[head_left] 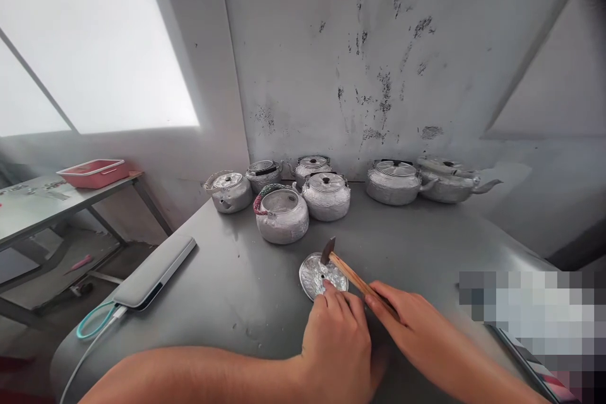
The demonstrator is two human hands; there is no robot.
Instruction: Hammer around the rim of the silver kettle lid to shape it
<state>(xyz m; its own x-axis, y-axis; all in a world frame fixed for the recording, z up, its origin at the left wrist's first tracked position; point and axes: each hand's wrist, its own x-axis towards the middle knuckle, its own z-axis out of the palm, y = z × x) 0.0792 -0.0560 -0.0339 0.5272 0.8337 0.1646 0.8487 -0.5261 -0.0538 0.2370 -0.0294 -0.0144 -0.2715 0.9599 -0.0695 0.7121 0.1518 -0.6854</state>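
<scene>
My right hand (398,312) is wrapped around the wooden handle of a small hammer (351,268). The hammer's dark metal head touches or hovers just over a dented silver kettle lid (312,274) lying on the grey table. With fingers curled at the lid's near edge, my left hand (337,334) holds it down, the index fingertip beside the small dark hole in its middle. Behind the lid stands an uncovered silver kettle (283,227), its handle bound in red and green cord. My left thumb is hidden.
Several lidded kettles, among them one with a bare handle (326,199) and a wide one (394,186), line the wall side of the grey table (227,290). A power bank (156,271) with a cable lies left. A pink basket (95,173) sits on another table. The right edge is pixelated.
</scene>
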